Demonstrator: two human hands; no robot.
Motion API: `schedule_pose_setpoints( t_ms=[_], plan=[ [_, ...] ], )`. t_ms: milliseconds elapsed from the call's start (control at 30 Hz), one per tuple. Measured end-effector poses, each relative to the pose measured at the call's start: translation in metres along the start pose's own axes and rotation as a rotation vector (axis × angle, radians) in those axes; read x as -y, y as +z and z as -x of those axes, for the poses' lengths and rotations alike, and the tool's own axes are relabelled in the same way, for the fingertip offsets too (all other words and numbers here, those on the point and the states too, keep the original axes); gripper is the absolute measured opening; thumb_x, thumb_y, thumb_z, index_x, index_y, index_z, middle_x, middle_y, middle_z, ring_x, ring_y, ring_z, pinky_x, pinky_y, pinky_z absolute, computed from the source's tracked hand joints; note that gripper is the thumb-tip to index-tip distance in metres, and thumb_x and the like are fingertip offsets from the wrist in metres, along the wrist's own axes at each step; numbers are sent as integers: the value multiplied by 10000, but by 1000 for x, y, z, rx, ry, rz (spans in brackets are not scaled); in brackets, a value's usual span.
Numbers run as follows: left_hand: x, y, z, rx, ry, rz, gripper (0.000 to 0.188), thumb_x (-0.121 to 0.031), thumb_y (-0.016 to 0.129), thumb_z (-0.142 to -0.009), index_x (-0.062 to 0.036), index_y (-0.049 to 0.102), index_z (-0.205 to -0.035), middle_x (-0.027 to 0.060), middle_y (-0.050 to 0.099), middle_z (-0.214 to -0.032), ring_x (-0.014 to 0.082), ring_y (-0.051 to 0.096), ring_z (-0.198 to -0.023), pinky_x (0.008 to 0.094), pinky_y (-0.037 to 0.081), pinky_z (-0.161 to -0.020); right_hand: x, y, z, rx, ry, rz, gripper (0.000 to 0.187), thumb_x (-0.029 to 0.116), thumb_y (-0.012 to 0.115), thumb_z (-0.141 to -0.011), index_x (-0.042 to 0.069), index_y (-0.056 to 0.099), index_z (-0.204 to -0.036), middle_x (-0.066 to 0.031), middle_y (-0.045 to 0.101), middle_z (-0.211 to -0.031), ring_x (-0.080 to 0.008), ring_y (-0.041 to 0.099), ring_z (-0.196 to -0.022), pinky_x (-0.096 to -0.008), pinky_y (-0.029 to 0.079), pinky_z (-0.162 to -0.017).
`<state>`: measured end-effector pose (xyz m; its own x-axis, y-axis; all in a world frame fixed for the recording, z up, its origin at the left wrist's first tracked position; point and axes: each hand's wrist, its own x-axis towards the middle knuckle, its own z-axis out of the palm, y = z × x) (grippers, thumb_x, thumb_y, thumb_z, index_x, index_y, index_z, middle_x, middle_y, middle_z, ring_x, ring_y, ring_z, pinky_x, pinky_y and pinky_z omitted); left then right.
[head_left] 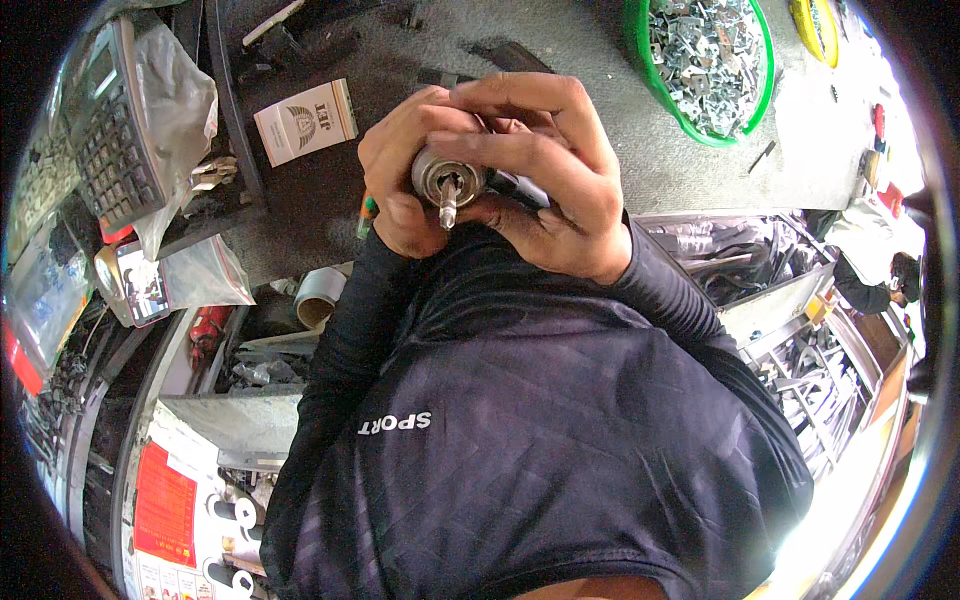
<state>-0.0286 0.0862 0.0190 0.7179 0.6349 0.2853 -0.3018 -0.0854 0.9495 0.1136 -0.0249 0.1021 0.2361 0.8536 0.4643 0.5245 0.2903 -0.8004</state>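
Note:
Close in front of my chest, above the work table, both hands are wrapped round a power screwdriver (425,172). Its round metal nose faces me, with a short steel bit (449,207) sticking out of the centre. My left hand (398,185) has its fingers curled around the left side of the nose. From the right, my right hand (572,165) closes over the tool, its fingers lying across the top and side. A dark, shiny part (518,188) shows below those fingers; I cannot tell whether it belongs to the tool. The rest of the tool's body is hidden by my hands.
A green-rimmed basket (770,90) of small metal pieces stands at the far right, near a yellow ring-shaped item (818,35). Leftward lie a white carton (305,122), a calculator (120,140), plastic bags and a phone (143,285). Below are a tape roll (318,298) and open drawers.

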Motion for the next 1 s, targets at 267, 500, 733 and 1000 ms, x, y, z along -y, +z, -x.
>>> schedule_pose_setpoints(
  t_ms=[267,500,733,1000],
  plan=[
    [-4,-6,2,8,8,-127,887,-829,470,-1039,14,731,-1129,209,782,-1070,380,803,-968,456,633,-857,0,-4,0,-52,114,-109,441,98,959,-896,-18,729,-1253,-312,598,-1501,-407,728,-1321,-475,620,-1098],
    [-3,-1,-10,11,96,-82,836,-631,263,-1171,27,760,-1029,176,781,-986,396,794,-951,467,628,-884,0,-1,-6,21,80,-43,501,133,944,-870,-29,796,-1319,-298,593,-1522,-415,697,-1380,-474,615,-1115],
    [-31,0,0,-77,-213,103,729,-568,368,-1172,66,725,-1128,256,750,-1167,392,734,-1157,498,566,-1078,-7,6,2,-51,-1,-104,460,173,938,-942,-6,667,-1269,-342,646,-1408,-494,713,-1326,-532,655,-1047],
    [-75,-9,25,-181,195,-330,673,-333,624,-986,159,594,-1444,377,653,-1436,469,675,-1337,545,512,-1215,2,1,-5,60,116,-87,584,55,902,-902,-46,701,-1441,-341,700,-1475,-439,759,-1319,-469,652,-1065]
  ],
)
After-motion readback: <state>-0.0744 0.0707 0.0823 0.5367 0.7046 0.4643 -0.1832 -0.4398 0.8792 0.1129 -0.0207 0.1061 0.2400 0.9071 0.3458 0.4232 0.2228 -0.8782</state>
